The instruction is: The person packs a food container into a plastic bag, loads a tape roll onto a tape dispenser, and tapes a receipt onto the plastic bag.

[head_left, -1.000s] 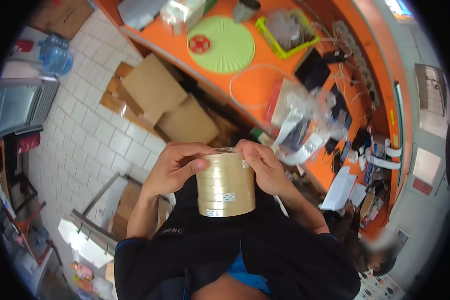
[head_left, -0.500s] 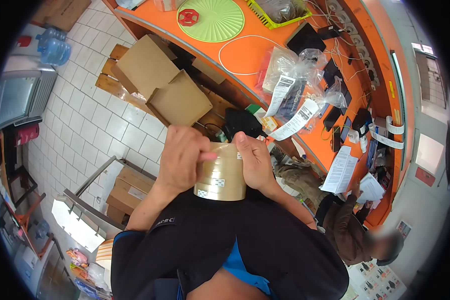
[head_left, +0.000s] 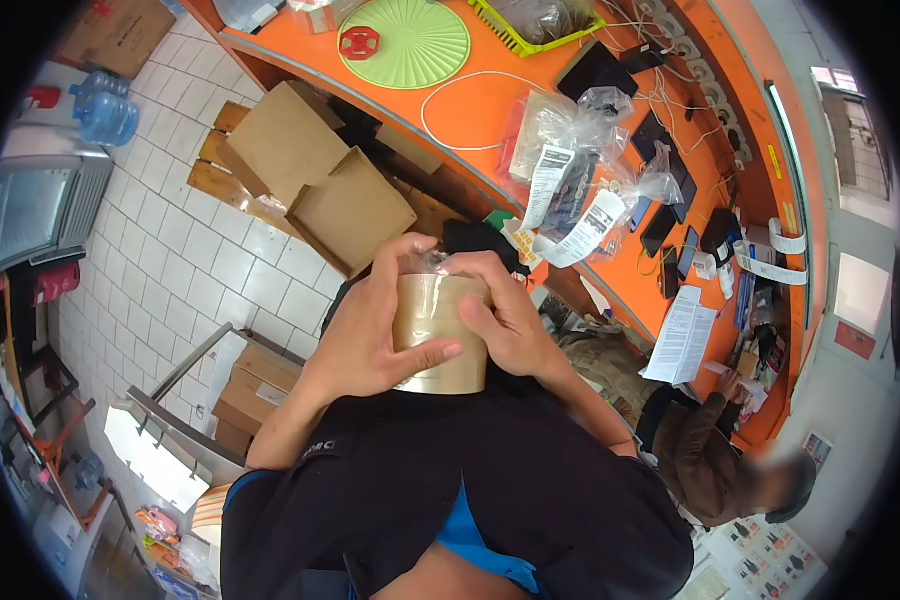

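Observation:
A stack of clear packing tape rolls [head_left: 435,325] in shiny film is held upright against my dark shirt. My left hand [head_left: 362,325] wraps its left side, with the thumb stretched across the lower front and the fingers curled over the upper edge. On the right side, my right hand [head_left: 510,318] grips the stack, its thumb against the front and its fingers bent over the top. A crumpled bit of clear plastic film [head_left: 433,262] shows between the fingertips of both hands. The far side of the stack is hidden.
An orange counter [head_left: 470,110] holds a clear plastic bag [head_left: 580,125] with printed slips, phones, cables and a green round mat [head_left: 420,45]. Below it stands an open cardboard box [head_left: 355,210]. At right, a person in brown [head_left: 695,450] handles papers. Packed boxes [head_left: 255,390] are at left.
My left hand has opened from a bunched fist into a wrap around the stack. My right thumb has come down onto its front. The small labels on the rolls no longer show.

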Demonstrator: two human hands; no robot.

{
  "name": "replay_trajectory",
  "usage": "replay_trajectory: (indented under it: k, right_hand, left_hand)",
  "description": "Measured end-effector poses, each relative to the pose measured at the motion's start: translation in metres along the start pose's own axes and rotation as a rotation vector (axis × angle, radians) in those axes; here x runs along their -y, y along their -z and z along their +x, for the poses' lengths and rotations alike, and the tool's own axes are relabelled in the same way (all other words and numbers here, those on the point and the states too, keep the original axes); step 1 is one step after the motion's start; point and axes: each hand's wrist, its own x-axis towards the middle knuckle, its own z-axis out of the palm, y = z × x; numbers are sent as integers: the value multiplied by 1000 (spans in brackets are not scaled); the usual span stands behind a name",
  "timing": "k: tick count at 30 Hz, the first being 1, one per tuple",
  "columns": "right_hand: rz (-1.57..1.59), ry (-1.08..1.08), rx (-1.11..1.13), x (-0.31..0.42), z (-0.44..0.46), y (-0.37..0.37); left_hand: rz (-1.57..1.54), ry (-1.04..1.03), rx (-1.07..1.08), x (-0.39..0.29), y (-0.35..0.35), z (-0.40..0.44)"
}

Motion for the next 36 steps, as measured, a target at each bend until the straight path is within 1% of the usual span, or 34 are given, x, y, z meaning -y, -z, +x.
replay_trajectory:
  k: [1,2,3,4,5,6,7,9,11,13,14,15,17,18,19,21,22,23,25,26,28,29,31,33,35,36]
  right_hand:
    - [-221,55,50,8,5,5]
    - [-388,44,17,22,6,10]
    - [-390,48,12,20,9,16]
    - [-414,238,-22,15,15,23]
    - [-436,426,-53,12,18,27]
    - [12,213,6,12,12,25]
    - [9,218,4,6,8,30]
    - [812,45,111,-4,5,43]
    - [867,43,134,-9,8,54]
    - [403,-104,58,-9,7,64]
    - [65,-65,-3,25,18,53]
    - [64,-65,-12,33,23,48]
    - [-272,145,184,43,31,44]
    - [-362,-4,351,52,29,54]
    - [-364,-3,345,54,28,54]
    - [-513,-324,263,56,25,52]
    - [-397,-384,268,48,21,51]
    - [-404,-383,276,51,16,46]
    - [-343,-289,142,57,6,38]
    - [-426,-205,179,56,4,40]
    - [-412,-225,189,61,3,43]
    - [-400,-246,187,63,1,43]
    - [-392,-272,160,57,-5,44]
    - [-388,-300,132,46,-13,45]
    - [-452,-142,101,36,-17,47]
    - [-451,-144,95,37,-16,48]
  left_hand:
    - [3,-5,2,2,2,1]
    - [19,1,40,4,5,3]
    - [34,6,79,5,7,5]
    - [36,0,81,4,8,8]
    - [-84,9,90,2,8,10]
    - [-205,21,99,0,8,11]
    - [-203,15,101,4,8,13]
    - [-377,-50,141,15,6,17]
    - [-403,-66,148,19,4,19]
    - [-433,-78,160,17,0,22]
    - [-366,-117,184,10,0,25]
    - [-298,-157,207,3,0,27]
    - [-264,-138,223,-7,1,28]
    - [-231,-119,228,-10,0,27]
    - [-231,-123,233,-11,-5,26]
    - [83,-31,10,-15,-21,22]
    - [444,-7,11,-21,-21,16]
    - [440,-7,1,-19,-21,18]
    - [263,147,3,-15,-20,22]
    - [260,155,-1,-19,-19,25]
    - [4,309,208,-31,-17,33]
    - [3,315,212,-32,-18,32]
    - [137,338,266,-34,-17,32]
    - [154,308,277,-28,-21,31]
    - [171,275,280,-26,-22,34]
    - [152,267,309,-25,-22,36]
